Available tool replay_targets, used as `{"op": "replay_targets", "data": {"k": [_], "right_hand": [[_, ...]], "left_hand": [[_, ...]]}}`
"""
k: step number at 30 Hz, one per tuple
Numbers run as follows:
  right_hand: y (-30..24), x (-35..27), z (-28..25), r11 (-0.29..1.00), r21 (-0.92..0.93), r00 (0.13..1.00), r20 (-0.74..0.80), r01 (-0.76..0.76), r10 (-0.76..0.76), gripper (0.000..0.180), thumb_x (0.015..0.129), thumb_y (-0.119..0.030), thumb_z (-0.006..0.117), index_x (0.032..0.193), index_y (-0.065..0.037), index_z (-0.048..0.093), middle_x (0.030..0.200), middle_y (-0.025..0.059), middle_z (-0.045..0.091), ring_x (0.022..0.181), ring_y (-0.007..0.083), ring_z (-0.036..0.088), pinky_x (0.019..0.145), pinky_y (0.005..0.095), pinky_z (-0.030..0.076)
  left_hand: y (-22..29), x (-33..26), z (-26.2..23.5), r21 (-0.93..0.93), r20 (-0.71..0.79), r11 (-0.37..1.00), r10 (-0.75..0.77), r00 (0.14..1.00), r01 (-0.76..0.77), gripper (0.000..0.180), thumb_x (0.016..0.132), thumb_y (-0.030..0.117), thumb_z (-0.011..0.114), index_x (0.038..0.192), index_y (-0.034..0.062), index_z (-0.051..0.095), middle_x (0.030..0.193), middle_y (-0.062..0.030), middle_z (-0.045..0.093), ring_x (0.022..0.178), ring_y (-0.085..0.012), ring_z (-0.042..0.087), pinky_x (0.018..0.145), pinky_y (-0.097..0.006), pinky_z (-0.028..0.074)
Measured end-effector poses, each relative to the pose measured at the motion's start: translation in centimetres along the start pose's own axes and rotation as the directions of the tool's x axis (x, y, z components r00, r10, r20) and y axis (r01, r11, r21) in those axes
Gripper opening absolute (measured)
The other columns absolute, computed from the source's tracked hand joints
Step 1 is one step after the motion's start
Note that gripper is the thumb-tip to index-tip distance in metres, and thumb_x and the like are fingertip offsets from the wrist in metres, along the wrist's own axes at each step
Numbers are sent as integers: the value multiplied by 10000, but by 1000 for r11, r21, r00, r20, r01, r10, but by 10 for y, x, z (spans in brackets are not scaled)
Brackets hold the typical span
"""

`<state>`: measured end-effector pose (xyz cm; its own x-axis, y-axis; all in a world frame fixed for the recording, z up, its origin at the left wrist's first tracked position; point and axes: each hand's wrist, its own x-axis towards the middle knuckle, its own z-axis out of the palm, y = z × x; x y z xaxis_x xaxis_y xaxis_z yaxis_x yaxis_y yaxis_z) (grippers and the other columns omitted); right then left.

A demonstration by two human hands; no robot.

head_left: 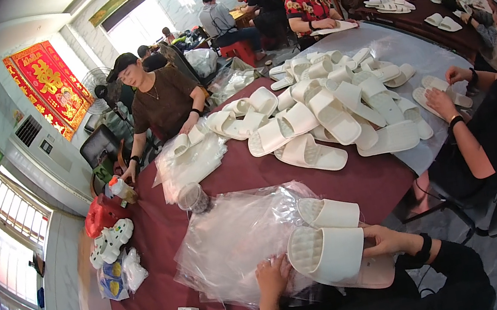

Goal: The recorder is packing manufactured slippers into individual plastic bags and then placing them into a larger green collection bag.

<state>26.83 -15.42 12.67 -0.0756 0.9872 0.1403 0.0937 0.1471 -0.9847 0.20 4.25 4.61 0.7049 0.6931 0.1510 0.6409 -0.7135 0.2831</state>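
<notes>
A white slipper (327, 253) is held sole-up at the bottom centre — left hand (273, 280) fingers curled on its heel edge, right hand (388, 241) gripping its far side. Clear plastic bags (237, 242) are piled just left — another slipper (330, 212) lies behind.

Both hands on one white slipper (327, 252), sole up: left hand (271, 277) at its 9 o'clock, right hand (386, 240) at 3. Second slipper (329, 211) at 12, on clear bags (237, 242). Slipper pile (333, 108) farther up the table (372, 183).

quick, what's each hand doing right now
Left hand: closed on the white slipper's edge, over the plastic bags.
Right hand: gripping the same slipper.
</notes>
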Motion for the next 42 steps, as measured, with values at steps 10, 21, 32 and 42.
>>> {"op": "replay_targets", "data": {"k": [10, 21, 32, 42], "right_hand": [[18, 9, 11, 990, -130, 973, 232, 55, -23, 546, 844, -230, 659, 1315, -32, 467, 1403, 173, 378, 1315, 296, 322, 1085, 374, 255], [29, 45, 26, 980, -140, 860, 508, 139, -49, 556, 852, -248, 644, 1323, -25, 451, 1370, 174, 406, 1275, 302, 369, 1065, 379, 288], [30, 50, 31, 970, -78, 819, 554, 231, -150, 513, 861, -210, 619, 1304, -5, 463, 1330, 183, 453, 1240, 309, 415, 1038, 368, 324], [55, 51, 25, 943, -289, 886, 463, 167, -15, 356, 870, -188, 555, 1197, -47, 548, 1117, 191, 559, 1072, 328, 526, 905, 387, 421]], "left_hand": [[2, 18, -11, -125, -148, 989, 59, 987, -78, 491, 828, 293, 608, 1282, 133, 511, 1249, -172, 527, 1015, -362, 531, 834, -459, 441], [-22, 25, 7, -170, -19, 977, 129, 991, -130, 455, 777, 292, 622, 1177, 80, 582, 1203, -147, 576, 1036, -323, 568, 845, -446, 450], [-7, 23, -11, -591, -58, 805, 16, 998, -47, 459, 839, 253, 597, 1244, 43, 541, 1073, -194, 631, 950, -328, 623, 789, -380, 493], [4, 25, -28, -375, -82, 927, -63, 995, 28, 336, 909, 144, 493, 1228, 52, 547, 1021, -216, 627, 849, -377, 620, 701, -424, 498]]}}
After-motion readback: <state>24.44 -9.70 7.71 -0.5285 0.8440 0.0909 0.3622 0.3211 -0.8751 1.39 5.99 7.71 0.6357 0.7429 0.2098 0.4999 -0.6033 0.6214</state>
